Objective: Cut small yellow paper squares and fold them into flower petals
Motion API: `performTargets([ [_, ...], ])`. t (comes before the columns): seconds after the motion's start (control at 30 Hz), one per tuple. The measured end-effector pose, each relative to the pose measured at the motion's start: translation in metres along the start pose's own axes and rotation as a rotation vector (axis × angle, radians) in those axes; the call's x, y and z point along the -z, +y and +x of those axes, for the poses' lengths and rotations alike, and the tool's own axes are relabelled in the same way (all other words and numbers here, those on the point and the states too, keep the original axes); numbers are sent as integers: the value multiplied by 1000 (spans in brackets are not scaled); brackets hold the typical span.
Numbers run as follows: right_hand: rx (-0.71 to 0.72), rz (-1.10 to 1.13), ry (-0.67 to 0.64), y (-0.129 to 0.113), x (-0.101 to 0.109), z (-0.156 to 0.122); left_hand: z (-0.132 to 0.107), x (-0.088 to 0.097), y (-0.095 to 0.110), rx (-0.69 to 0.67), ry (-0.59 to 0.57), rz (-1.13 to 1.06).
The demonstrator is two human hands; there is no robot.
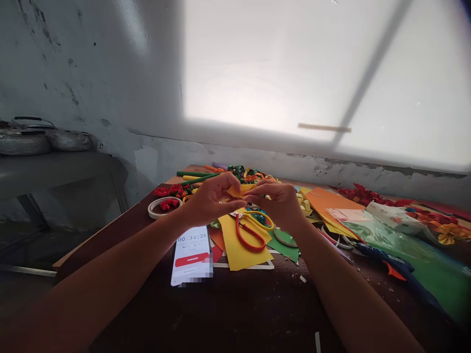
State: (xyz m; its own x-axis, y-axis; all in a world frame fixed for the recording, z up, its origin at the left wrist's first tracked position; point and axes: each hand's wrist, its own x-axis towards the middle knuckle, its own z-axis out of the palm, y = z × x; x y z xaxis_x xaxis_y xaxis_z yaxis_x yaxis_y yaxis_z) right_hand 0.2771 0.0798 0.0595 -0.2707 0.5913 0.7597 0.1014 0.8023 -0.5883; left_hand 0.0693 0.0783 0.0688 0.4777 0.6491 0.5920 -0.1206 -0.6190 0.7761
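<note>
Both left hand (209, 201) and right hand (281, 203) pinch one yellow paper piece (237, 190), half-folded I judge; red flowers (169, 191) leftward look finished.

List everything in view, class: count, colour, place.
paper piece: one, yellow, held mid-air, centre
yellow sheet: one, yellow, table centre
scissors: one, red and yellow handles, on yellow sheet
phone: one, white, left of yellow sheet
tape roll: one, white, table's left edge
glue gun: one, blue, table's right side
table: one, dark brown, under everything
left hand: one, bare, pinching paper piece
right hand: one, bare, pinching paper piece
</note>
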Motion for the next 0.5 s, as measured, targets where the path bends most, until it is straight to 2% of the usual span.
performTargets([
  [0.17, -97, 91, 90, 0, -3, 0, 1, 0, -1, 6, 129, 45],
  [0.27, -69, 136, 86, -2, -2, 0, 2, 2, 1, 36, 123, 28],
  [0.4, -94, 53, 16, -1, -1, -1, 1, 1, 3, 55, 113, 22],
  [0.5, -121, 32, 71, 0, -3, -2, 1, -2, 1, 52, 128, 0],
])
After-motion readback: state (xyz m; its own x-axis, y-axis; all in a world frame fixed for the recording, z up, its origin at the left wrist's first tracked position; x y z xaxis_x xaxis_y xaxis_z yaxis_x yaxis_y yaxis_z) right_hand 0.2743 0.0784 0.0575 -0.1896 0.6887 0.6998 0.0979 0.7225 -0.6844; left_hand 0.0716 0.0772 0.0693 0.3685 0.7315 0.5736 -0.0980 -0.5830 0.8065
